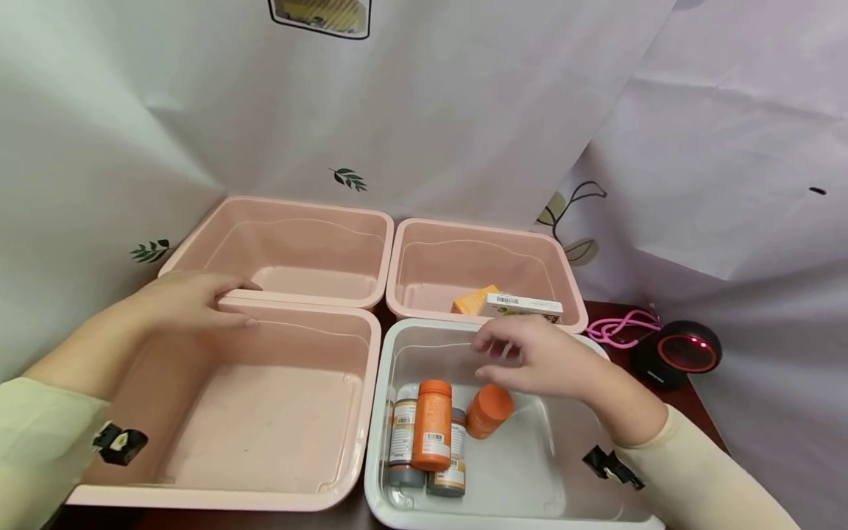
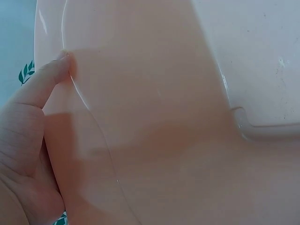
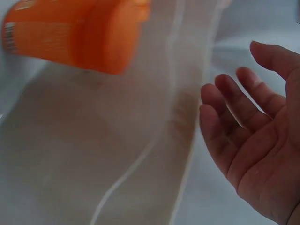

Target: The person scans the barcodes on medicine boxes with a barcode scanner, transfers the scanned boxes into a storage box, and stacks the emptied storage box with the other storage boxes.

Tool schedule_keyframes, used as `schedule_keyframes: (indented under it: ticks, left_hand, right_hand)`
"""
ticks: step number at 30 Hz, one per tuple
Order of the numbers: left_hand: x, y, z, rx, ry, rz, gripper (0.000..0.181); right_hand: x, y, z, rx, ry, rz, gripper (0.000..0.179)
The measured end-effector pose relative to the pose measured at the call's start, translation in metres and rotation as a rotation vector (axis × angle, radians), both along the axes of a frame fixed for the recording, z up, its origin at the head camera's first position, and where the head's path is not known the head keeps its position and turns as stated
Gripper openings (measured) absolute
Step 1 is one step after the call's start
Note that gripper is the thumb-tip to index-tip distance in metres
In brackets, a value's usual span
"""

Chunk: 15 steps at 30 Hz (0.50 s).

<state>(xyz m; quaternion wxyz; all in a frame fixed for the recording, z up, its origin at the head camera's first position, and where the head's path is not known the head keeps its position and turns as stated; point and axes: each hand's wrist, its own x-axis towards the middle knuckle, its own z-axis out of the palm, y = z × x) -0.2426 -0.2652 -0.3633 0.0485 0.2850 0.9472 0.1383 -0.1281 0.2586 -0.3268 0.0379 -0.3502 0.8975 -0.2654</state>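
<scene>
My left hand (image 1: 192, 300) grips the far rim of the front left pink bin (image 1: 265, 427). Its thumb presses the inner wall in the left wrist view; the fingers behind the rim are partly hidden. Over the far side of the light grey bin (image 1: 517, 471) hovers my right hand (image 1: 543, 357), loosely bent and holding nothing. Below it an orange bottle (image 1: 489, 412) leans, its orange lid up. To its left, another orange bottle (image 1: 433, 427) lies across two labelled bottles with grey caps, one on the left (image 1: 403, 434) and one on the right (image 1: 447, 480).
The back right pink bin (image 1: 477, 254) holds a yellow box (image 1: 473, 300) and a white box (image 1: 523, 303). Behind the left hand stands another pink bin (image 1: 311, 283). A black round device (image 1: 689, 347) and a pink cord (image 1: 619, 327) lie at right. White curtain (image 1: 464, 110) hangs around.
</scene>
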Motion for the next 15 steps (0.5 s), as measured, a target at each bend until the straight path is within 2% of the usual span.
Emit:
schedule_keyframes:
  ticks: [5,9,15]
  left_hand:
    - [0.0,0.0,0.002,-0.013,0.0,0.007,0.056]
    - [0.001,-0.001,0.002,-0.016,0.014,0.007,0.057]
    - [0.002,0.0,0.001,0.0,0.007,0.007,0.056]
  right_hand:
    - [-0.001,-0.006,-0.014,0.207,-0.109,0.079,0.034]
    - [0.001,-0.009,-0.023,0.277,-0.194,0.144,0.034]
    - [0.003,-0.012,-0.031,0.347,-0.276,0.195,0.034]
